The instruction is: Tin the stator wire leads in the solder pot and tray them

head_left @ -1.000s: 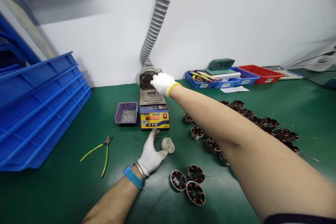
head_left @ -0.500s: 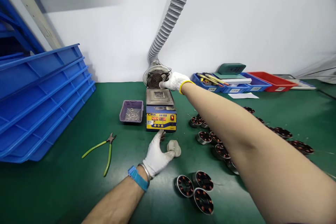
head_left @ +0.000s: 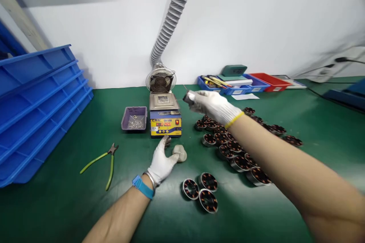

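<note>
Hands both gloved. My right hand (head_left: 212, 105) has come back from the fan (head_left: 160, 82) behind the solder pot (head_left: 165, 115), where it was half a second ago, and now hangs in the air to the right of the pot, above the far end of the pile of motor coils (head_left: 230, 148). Fingers closed round a small dark round part (head_left: 188, 97), probably a coil, blurred. So that part looks lifted clear of the pot area and is on its way toward me.

My left hand (head_left: 161, 162) hasn't shifted: flat on the counter (head_left: 68, 205) just in front of the pot, fingers loosely curled, thumb and finger touching a pale lump (head_left: 179, 153), not gripping it tight.

Around: three coils (head_left: 200, 192) grouped near my left wrist, purple tray (head_left: 134, 118) of small metal bits left of the pot, green-handled cutters (head_left: 102, 161) further left, stacked blue crates (head_left: 37, 102) at far left, grey hose (head_left: 171, 19) above the fan, blue and red bins (head_left: 242, 83) at back. Coil pile sits right under my right forearm, easy to knock.
</note>
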Demonstrator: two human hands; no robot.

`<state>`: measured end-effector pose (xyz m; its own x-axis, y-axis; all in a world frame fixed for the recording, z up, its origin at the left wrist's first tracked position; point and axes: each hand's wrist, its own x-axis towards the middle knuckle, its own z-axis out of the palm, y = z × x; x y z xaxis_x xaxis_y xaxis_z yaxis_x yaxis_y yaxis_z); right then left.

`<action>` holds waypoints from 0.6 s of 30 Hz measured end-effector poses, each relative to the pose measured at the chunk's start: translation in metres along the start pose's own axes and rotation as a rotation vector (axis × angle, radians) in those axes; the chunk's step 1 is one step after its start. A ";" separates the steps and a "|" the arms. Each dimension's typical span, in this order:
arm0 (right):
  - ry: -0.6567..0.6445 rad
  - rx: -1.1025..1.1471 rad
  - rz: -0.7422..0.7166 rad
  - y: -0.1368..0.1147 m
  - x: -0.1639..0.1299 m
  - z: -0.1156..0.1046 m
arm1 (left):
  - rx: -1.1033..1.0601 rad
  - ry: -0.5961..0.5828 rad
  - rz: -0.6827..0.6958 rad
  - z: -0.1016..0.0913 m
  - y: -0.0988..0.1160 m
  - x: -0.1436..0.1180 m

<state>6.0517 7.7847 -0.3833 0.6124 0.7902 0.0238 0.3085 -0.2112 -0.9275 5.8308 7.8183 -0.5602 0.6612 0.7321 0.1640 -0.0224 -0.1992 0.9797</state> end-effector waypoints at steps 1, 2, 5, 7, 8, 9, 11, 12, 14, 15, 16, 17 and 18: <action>-0.016 0.056 0.020 0.020 -0.025 -0.006 | -0.005 0.002 0.006 -0.001 -0.001 0.000; -0.041 0.163 0.042 0.041 -0.050 -0.010 | -0.011 0.004 0.011 -0.001 -0.002 0.000; -0.028 0.120 0.186 0.102 -0.123 -0.018 | -0.031 0.018 0.027 -0.002 -0.006 0.000; -0.044 -0.022 0.196 0.135 -0.160 -0.019 | -0.040 0.036 0.020 -0.001 -0.008 0.001; -0.046 -0.109 0.148 0.147 -0.174 -0.018 | -0.043 0.043 0.011 -0.001 -0.009 0.001; -0.052 -0.199 0.083 0.156 -0.184 -0.018 | -0.046 0.046 0.002 -0.001 -0.009 0.001; -0.090 -0.381 -0.051 0.165 -0.198 -0.020 | -0.055 0.045 -0.011 -0.002 -0.010 0.001; -0.138 -0.456 -0.101 0.164 -0.202 -0.023 | -0.060 0.043 -0.013 -0.002 -0.010 0.001; -0.283 -0.535 -0.159 0.155 -0.206 -0.031 | -0.080 0.045 -0.011 -0.004 -0.010 0.001; -0.348 -0.548 -0.167 0.147 -0.206 -0.037 | -0.097 0.050 -0.011 -0.005 -0.011 0.001; -0.387 -0.551 -0.163 0.139 -0.203 -0.042 | -0.118 0.058 -0.014 -0.005 -0.012 0.002; -0.387 -0.551 -0.154 0.130 -0.199 -0.046 | -0.142 0.069 -0.019 -0.006 -0.013 0.002; -0.335 -0.564 -0.150 0.123 -0.191 -0.049 | -0.167 0.082 -0.027 -0.006 -0.014 0.003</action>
<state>6.0077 7.5798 -0.4834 0.3023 0.9510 -0.0642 0.7614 -0.2815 -0.5840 5.8285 7.8272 -0.5722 0.6005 0.7875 0.1392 -0.1340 -0.0725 0.9883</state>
